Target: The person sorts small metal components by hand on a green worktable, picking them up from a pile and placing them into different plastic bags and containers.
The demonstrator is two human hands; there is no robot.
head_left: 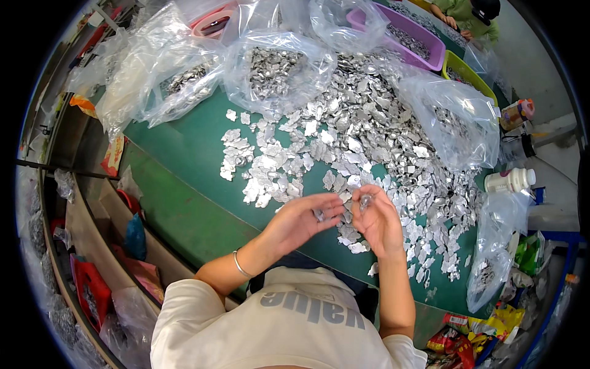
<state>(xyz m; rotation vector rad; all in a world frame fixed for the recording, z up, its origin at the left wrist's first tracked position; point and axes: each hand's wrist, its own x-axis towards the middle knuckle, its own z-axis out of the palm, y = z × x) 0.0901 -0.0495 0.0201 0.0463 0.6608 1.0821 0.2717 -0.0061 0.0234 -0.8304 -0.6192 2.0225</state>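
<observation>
Holding silvery pieces (365, 201), left grip (300, 219) and right grip (379, 222) face inward; the heap (373, 120) lies toward one o'clock, nearer the right.

Bright light, glare on plastic bags (147, 52) and silver pieces (362, 114), strong fisheye curvature toward the margins

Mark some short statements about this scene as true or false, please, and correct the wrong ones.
1. The left hand holds a small shiny piece. True.
2. The right hand is empty. False: it also holds something small and shiny.
3. Loose silver pieces lie on the green tabletop. True.
4. The bracelet is on the right wrist. False: it is on the left wrist.
5. The purple basin holds many greyish pieces. True.
</observation>
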